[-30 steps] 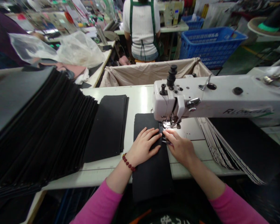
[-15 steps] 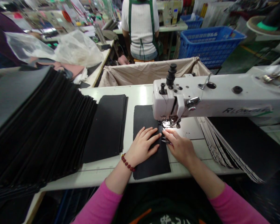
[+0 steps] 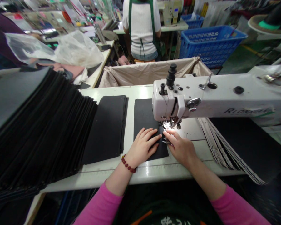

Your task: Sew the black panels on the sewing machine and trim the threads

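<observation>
A black panel (image 3: 144, 114) lies flat on the pale sewing table, its right edge under the presser foot (image 3: 170, 124) of a white sewing machine (image 3: 213, 97). My left hand (image 3: 144, 145) rests on the panel with its fingers spread, holding nothing; a dark red bead bracelet is on its wrist. Just in front of the presser foot, at the panel's right edge, my right hand (image 3: 181, 148) is closed around small metal snips (image 3: 166, 142), whose tips point left. Its fingertips touch the edge near the needle area, where the needle itself is hard to make out.
Left of the panel lies a thin stack of black panels (image 3: 106, 125), with a tall stack (image 3: 44, 125) farther left. More panels (image 3: 248, 143) lie right, beneath the machine arm. Behind are a beige cloth-lined bin (image 3: 140, 73), a blue basket (image 3: 208, 43) and a seated person (image 3: 142, 31).
The black panel has slid away from me, toward the back of the table, so its near edge is closer to my hands. Both hands have stayed nearly in place.
</observation>
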A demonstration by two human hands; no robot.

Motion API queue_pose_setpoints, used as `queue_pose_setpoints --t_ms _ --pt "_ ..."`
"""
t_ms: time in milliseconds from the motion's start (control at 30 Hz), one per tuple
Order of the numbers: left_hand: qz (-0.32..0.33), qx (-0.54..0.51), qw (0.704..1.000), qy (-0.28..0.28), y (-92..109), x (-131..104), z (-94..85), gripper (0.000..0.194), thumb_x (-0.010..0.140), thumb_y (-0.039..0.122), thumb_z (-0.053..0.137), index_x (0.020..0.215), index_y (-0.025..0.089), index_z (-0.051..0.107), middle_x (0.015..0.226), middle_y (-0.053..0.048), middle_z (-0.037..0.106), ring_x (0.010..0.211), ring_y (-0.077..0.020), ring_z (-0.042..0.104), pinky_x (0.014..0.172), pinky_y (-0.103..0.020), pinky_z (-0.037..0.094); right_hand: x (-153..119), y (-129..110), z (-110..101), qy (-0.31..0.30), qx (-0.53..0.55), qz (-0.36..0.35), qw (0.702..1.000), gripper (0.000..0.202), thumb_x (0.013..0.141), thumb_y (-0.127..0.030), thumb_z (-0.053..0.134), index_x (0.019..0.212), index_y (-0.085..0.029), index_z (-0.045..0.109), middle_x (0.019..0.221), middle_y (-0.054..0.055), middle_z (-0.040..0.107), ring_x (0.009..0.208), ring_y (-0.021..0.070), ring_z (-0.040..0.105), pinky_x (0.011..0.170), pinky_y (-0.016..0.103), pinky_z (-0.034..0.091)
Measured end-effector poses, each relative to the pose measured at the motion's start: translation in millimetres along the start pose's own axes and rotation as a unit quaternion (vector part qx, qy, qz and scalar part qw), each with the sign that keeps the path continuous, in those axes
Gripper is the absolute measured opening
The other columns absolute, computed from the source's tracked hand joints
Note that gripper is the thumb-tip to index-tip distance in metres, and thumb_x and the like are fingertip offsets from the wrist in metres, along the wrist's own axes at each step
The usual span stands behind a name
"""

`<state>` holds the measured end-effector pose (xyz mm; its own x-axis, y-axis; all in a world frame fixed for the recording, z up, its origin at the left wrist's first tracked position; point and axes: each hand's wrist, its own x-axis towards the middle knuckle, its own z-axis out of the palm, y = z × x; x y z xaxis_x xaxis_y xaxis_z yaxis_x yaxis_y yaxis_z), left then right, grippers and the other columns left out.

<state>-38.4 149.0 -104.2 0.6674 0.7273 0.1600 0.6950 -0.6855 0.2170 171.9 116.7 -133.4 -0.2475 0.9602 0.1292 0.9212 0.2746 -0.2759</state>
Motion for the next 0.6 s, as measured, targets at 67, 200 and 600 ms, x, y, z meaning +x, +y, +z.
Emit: queue_pose_setpoints --t_ms 67,200,600 --pt "-0.002 0.002 1.000 0.000 -0.3 -0.1 0.9 0.038 0.096 0.027 0.049 0.134 0.029 0.051 0.143 -0.004 0.046 0.136 -0.0235 0.037 0.119 -0.051 0.023 -0.5 0.1 -0.3 0.001 -0.002 0.001 1.000 0.048 0.093 -0.023 0.049 0.140 -0.030 0.044 0.145 -0.002 0.046 0.096 0.0208 0.065 0.070 0.032 0.054" --pt "-0.004 0.003 1.000 0.005 -0.9 -0.3 2.8 0.038 0.096 0.025 0.048 0.134 0.028 0.051 0.142 -0.004 0.048 0.135 -0.0230 0.039 0.119 -0.050 0.024 -1.0 0.3 0.1 0.003 0.000 0.001 1.000 0.047 0.094 -0.023 0.047 0.140 -0.030 0.044 0.145 -0.001 0.046 0.097 0.0206 0.065 0.071 0.032 0.054" --pt "-0.001 -0.006 1.000 0.020 2.8 -1.6 4.5 0.035 0.096 0.024 0.047 0.131 0.022 0.054 0.137 -0.005 0.054 0.127 -0.0231 0.047 0.115 -0.046 0.035 -1.2 0.3 -0.5 0.000 0.006 0.002 1.000 0.052 0.091 -0.020 0.049 0.141 -0.031 0.043 0.145 -0.001 0.045 0.099 0.0203 0.064 0.074 0.031 0.054"
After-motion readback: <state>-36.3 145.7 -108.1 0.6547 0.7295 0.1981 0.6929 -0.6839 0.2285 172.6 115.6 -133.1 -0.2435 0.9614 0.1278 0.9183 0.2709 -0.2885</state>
